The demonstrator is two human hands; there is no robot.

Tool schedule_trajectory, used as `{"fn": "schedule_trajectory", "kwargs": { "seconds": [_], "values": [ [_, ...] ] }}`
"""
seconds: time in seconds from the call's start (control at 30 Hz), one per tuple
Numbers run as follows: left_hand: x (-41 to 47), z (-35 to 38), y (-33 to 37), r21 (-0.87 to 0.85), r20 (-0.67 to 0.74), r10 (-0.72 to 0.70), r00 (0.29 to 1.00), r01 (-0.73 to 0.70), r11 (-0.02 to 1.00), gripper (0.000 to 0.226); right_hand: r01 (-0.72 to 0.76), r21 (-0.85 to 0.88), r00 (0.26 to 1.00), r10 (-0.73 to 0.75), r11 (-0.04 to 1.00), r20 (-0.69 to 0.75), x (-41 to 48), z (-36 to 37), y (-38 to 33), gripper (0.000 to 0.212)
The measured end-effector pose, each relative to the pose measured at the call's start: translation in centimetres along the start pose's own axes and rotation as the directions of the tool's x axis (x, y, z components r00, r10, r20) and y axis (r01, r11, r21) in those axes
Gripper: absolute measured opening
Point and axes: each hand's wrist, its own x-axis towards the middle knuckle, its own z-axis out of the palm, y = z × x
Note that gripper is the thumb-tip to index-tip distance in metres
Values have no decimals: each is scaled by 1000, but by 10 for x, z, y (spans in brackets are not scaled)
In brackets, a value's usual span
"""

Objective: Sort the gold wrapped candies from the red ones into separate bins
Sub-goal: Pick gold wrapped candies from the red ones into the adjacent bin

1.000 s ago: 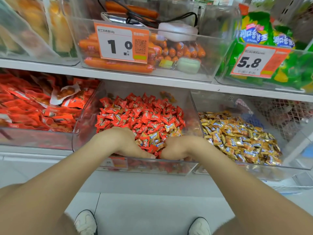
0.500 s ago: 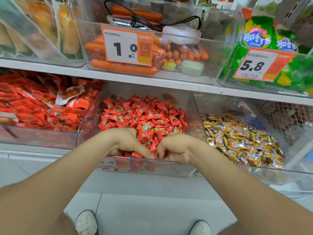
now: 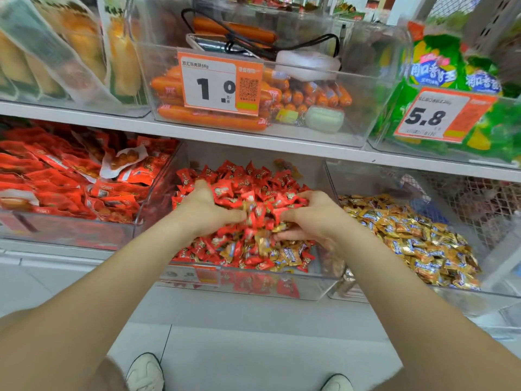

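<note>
Gold candies (image 3: pixel 284 255) lie mixed among red candies (image 3: pixel 253 184) at the front of the middle bin (image 3: pixel 248 289); more fill the right bin (image 3: pixel 423 299). They look light, crinkly and slippery, best pinched by a wrapper end. Their long axes point every way. The left hand (image 3: pixel 208 210) and right hand (image 3: pixel 313 218) curl round a blurred mixed clump (image 3: pixel 260 214).

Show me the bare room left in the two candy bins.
Bare floor shows at the back of the gold candy bin, behind the gold candies. The red candy bin is crowded in front: mixed candies heaped wall to wall, left hand and right hand dug in.
</note>
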Motion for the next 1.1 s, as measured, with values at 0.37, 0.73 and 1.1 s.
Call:
{"fn": "schedule_trajectory", "kwargs": {
  "seconds": [0.37,0.73,1.1],
  "values": [
    [-15,10,-10,796,-43,494,868,-269,542,59,219,-871,939,-339,439,65,-18,-6,5,30],
    [-1,22,-12,611,332,442,833,-547,572,50,403,-759,852,-512,512,107,-19,-16,2,55],
    [-3,9,-10,462,350,508,787,-617,637,43,467,-785,820,-532,408,212,-17,-19,4,24]
  ]
}}
